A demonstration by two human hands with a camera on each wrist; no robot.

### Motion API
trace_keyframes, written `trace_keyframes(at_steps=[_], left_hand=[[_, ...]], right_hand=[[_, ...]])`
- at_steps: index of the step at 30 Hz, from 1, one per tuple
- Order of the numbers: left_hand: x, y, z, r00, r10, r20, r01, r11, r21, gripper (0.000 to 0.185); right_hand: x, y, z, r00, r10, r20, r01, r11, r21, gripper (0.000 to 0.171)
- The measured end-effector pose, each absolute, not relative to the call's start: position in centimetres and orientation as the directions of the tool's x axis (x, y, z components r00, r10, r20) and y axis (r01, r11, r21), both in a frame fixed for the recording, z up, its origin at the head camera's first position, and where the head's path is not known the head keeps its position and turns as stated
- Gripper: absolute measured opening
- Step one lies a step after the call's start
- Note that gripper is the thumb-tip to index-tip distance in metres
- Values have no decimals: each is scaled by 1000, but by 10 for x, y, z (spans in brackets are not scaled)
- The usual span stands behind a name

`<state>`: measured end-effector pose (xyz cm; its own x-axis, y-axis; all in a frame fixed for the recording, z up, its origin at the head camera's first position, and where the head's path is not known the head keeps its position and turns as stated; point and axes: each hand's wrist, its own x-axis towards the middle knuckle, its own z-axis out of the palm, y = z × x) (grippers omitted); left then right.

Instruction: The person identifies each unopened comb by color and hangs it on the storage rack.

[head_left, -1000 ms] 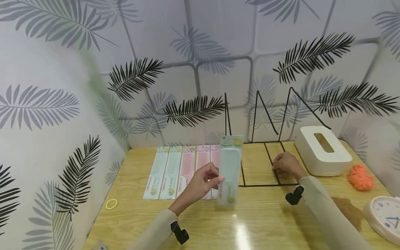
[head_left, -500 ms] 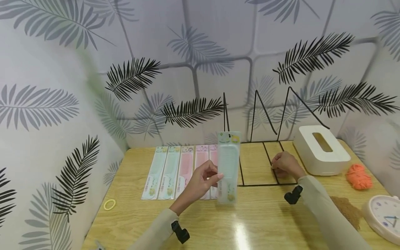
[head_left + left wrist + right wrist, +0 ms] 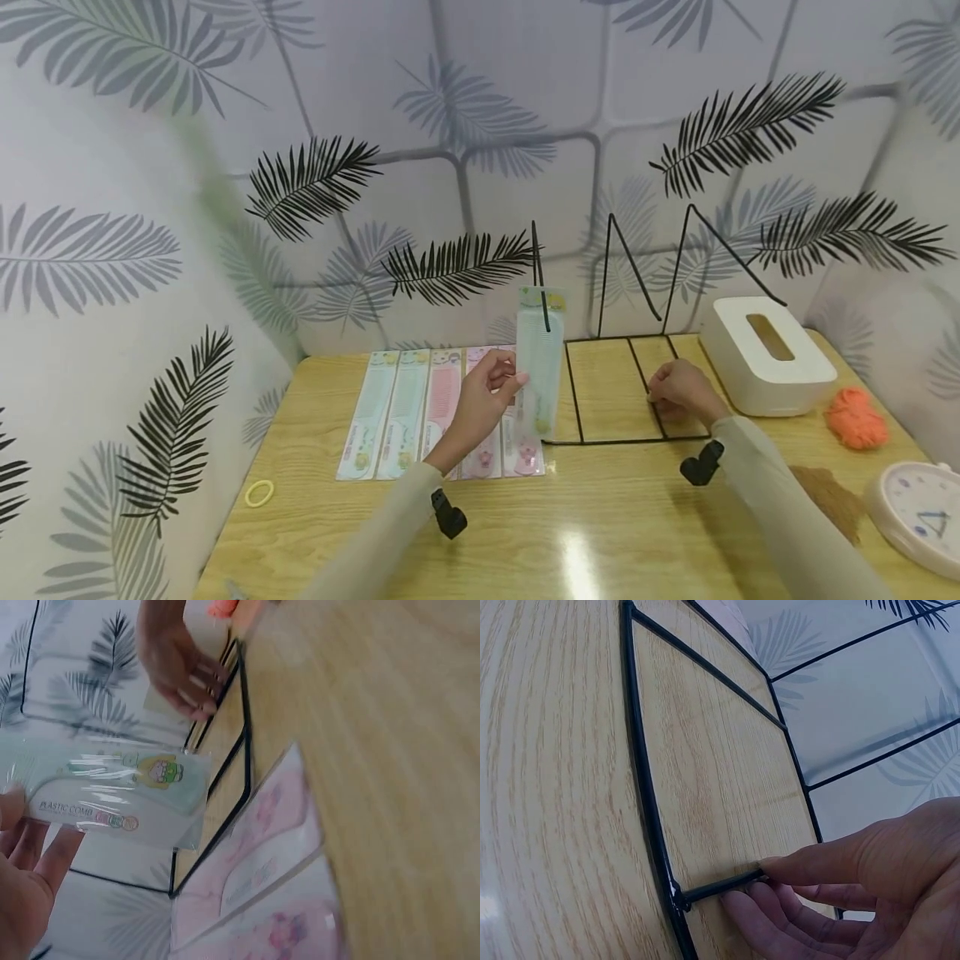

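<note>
My left hand (image 3: 480,404) pinches the edge of a clear-wrapped pale green comb (image 3: 537,371), held upright above the table. In the left wrist view the comb's pack (image 3: 105,787) shows "PLASTIC COMB" lettering and a cartoon figure. A black wire display rack (image 3: 574,392) stands by the wall with several bent prongs. Its leftmost prong (image 3: 545,312) ends in front of the comb pack's top; I cannot tell whether it passes through the hole. My right hand (image 3: 684,392) holds a base bar of the rack; in the right wrist view, thumb and fingers pinch this bar (image 3: 720,886).
Left of the rack lies a row of packaged combs, green (image 3: 367,417) and pink (image 3: 444,400). To the right are a white tissue box (image 3: 806,379), orange yarn (image 3: 857,418), a brown piece (image 3: 828,500) and a clock (image 3: 926,521). A yellow ring (image 3: 259,493) lies far left.
My left hand has raised the comb and moved it away from me, so the left prong's end now shows in front of it. The right hand keeps its hold on the rack.
</note>
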<state>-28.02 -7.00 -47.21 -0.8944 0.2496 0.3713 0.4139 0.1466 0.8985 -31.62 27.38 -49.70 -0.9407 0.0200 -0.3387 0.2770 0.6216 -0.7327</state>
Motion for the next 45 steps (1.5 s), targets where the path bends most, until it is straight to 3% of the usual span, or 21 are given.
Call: trace_keyframes(at_steps=[11,16,21,39,45], left_hand=[[-344,-63,-467,-898,201,390,429,214,877,19],[-361,-64,-463,-917,187,352,390,237,890,20],[-374,-65,-462,-929,176,326,363,262,894,20],[-381,-59,-452,-913,326,244,313,179,933,24],[-377,-63,-452,-929,293,226,292,203,935,38]], right_hand=[[-311,278,-497,-946,2,-323,257,610,-749,10],[-311,275,-501,-946,11,-323,264,603,-753,14],[-311,273,-508,-946,11,-325,269,588,-763,7],[-312,275,-496,-950,17,-313,260,600,-757,11],[-312,273,-495,-943,30,-332,282,604,-746,13]])
